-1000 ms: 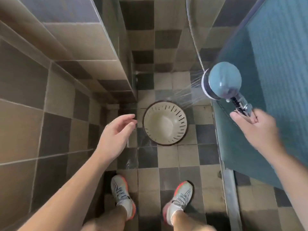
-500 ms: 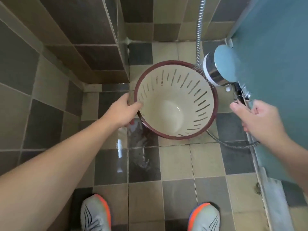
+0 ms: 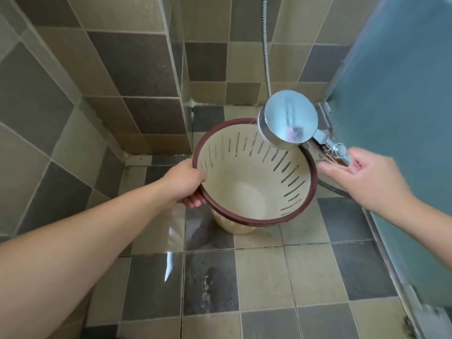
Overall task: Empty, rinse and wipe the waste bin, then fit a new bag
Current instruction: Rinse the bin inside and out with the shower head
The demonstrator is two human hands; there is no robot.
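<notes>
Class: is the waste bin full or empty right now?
Empty: the waste bin's bare cream floor shows, with no rubbish or bag inside.

Wet checkered tile floor (image 3: 264, 285), brown-grey tiled walls (image 3: 127, 69), frosted teal panel (image 3: 401, 94) right.

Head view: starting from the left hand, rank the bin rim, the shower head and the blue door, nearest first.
1. Bin rim: gripped by the left hand, on the bin's left side.
2. Shower head: over the bin's far right edge, its handle at the right hand.
3. Blue door: far right, beyond the shower head.
</notes>
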